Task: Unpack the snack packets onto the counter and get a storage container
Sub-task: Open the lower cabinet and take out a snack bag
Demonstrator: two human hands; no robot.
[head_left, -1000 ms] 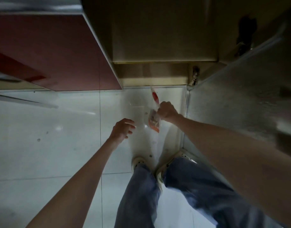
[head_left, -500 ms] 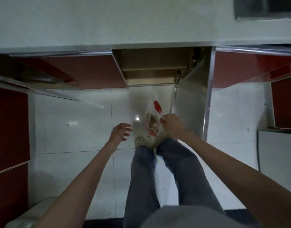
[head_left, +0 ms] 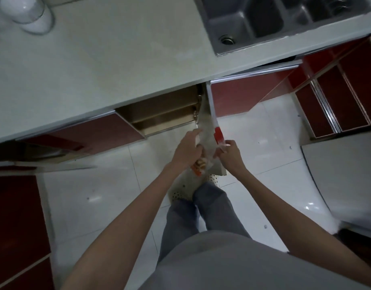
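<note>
The head view looks down on a clear plastic bag (head_left: pixel 207 143) with a red strip, held between both hands in front of the person's legs, above the floor and just near of the open cabinet door (head_left: pixel 210 105). The right hand (head_left: pixel 229 152) pinches the bag's mouth by the red strip, its grip closed on the plastic; the left hand (head_left: pixel 187 148) has its fingers curled at the bag's left side, apparently reaching in. Inside, an orange-printed snack packet (head_left: pixel 198 165) shows below the left hand; how many more lie in there cannot be told. The step in hand looks like opening the bag to unpack. Next, a packet must be drawn out and lifted to the pale surface (head_left: pixel 109 59) far of the hands, which bears a white bottle (head_left: pixel 30 12) at far left. The double sink (head_left: pixel 264 19) at far right looks empty, and the open cabinet (head_left: pixel 159 114) shows bare shelves, no storage container in sight.
</note>
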